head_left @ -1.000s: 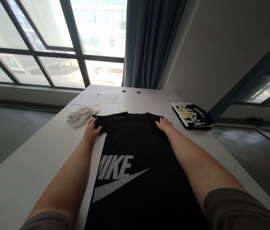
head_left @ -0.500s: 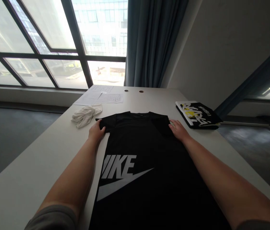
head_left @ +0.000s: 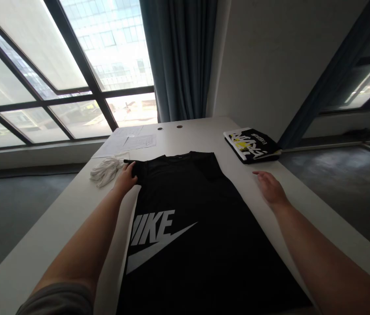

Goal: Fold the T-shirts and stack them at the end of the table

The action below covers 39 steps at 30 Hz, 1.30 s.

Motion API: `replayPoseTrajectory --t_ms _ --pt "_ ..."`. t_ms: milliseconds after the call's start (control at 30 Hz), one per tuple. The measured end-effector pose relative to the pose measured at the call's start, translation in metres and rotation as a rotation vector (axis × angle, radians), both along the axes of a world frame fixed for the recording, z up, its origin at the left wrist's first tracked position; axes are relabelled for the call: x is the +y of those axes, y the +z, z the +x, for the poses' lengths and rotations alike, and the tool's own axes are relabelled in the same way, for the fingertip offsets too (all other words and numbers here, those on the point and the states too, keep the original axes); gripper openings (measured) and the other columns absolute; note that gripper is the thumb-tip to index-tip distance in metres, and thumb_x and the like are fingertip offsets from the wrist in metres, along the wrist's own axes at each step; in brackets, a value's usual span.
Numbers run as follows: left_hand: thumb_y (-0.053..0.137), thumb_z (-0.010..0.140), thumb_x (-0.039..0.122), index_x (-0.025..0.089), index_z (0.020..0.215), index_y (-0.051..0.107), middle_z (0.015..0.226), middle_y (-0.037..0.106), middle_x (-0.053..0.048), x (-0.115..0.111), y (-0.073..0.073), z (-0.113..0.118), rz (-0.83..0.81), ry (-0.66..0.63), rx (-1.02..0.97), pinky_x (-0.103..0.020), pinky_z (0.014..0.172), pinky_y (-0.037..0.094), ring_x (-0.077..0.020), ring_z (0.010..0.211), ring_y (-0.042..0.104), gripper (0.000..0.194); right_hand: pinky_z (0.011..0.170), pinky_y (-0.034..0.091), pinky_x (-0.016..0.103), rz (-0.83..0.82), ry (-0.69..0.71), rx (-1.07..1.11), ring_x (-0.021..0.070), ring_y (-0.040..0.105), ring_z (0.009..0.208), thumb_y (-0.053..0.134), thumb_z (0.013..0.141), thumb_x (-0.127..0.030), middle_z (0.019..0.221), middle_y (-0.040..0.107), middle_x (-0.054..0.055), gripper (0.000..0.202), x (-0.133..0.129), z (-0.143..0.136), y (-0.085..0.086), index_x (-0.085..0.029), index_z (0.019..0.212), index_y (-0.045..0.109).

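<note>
A black T-shirt with a large pale printed logo lies spread on the white table, its collar at the far end. My left hand is closed on the left sleeve, thumb on top of the cloth. My right hand hovers off the shirt's right side, apart from it, with fingers stretched out and holding nothing. The right sleeve appears folded in onto the shirt.
A crumpled white cloth lies beside my left hand. Folded printed shirts are stacked at the far right of the table. Paper sheets lie at the far left, near two round cable holes. Curtains hang behind.
My right hand has let go of the shirt's right shoulder and moved away to the right, towards me. My left hand stays at the left sleeve. The view has turned somewhat to the right.
</note>
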<state>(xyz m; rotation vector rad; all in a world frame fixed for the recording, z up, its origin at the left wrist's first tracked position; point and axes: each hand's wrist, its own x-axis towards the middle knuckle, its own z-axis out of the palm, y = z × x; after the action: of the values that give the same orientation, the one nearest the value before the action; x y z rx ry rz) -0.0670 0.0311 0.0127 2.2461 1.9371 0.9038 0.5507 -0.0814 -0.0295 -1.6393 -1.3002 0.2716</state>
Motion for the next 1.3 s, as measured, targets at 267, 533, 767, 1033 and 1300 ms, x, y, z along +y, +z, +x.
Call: replayPoseTrajectory --t_ms 267,533,767,1033,1300 --pt "0.061 0.091 0.052 0.034 0.165 0.021 0.162 0.039 -0.011 -0.019 0.027 0.1 -0.202 -0.233 0.41 -0.044 0.105 0.048 -0.0377 0.124 0.062 0.086 0.099 0.05 0.04 -0.032 0.176 -0.153 0.0256 0.065 0.108 0.052 0.091 -0.043 0.118 0.067 0.01 0.033 0.011 -0.001 -0.01 -0.023 0.108 0.072" --pt "0.038 0.1 0.06 0.015 0.155 0.044 0.164 0.035 -0.021 0.018 -0.022 0.115 -0.416 -0.011 0.407 -0.055 0.117 0.034 -0.0387 0.15 0.035 0.072 0.106 0.048 0.04 -0.063 0.224 -0.232 0.0257 0.065 0.11 0.051 0.094 -0.039 0.113 0.069 0.01 0.03 0.011 -0.002 -0.007 -0.022 0.104 0.073" --pt "0.027 0.101 0.059 0.011 0.157 0.042 0.166 0.029 -0.021 0.034 -0.027 0.104 -0.383 0.157 0.384 -0.059 0.121 0.026 -0.0383 0.155 0.026 0.074 0.12 0.036 0.049 -0.071 0.451 -0.535 0.0307 0.048 0.139 0.05 0.097 -0.041 0.147 0.056 0.013 0.046 0.005 -0.022 -0.001 -0.021 0.135 0.066" --pt "0.026 0.102 0.06 0.008 0.162 0.029 0.17 0.018 -0.019 0.07 -0.031 0.111 -0.4 0.14 0.372 -0.049 0.125 0.021 -0.0329 0.158 0.017 0.08 0.123 0.024 0.06 -0.316 0.584 -0.765 0.0346 0.029 0.153 0.045 0.101 -0.049 0.165 0.037 0.008 0.056 0.004 -0.045 -0.005 -0.029 0.153 0.051" --pt "0.028 0.101 0.062 0.013 0.163 0.028 0.171 0.015 -0.018 0.084 -0.037 0.096 -0.41 0.203 0.338 -0.051 0.125 0.02 -0.0329 0.158 0.015 0.079 0.125 0.018 0.057 -0.424 0.577 -0.8 0.0322 0.015 0.157 0.042 0.102 -0.05 0.172 0.017 0.003 0.061 0.0 -0.05 0.003 -0.031 0.16 0.04"
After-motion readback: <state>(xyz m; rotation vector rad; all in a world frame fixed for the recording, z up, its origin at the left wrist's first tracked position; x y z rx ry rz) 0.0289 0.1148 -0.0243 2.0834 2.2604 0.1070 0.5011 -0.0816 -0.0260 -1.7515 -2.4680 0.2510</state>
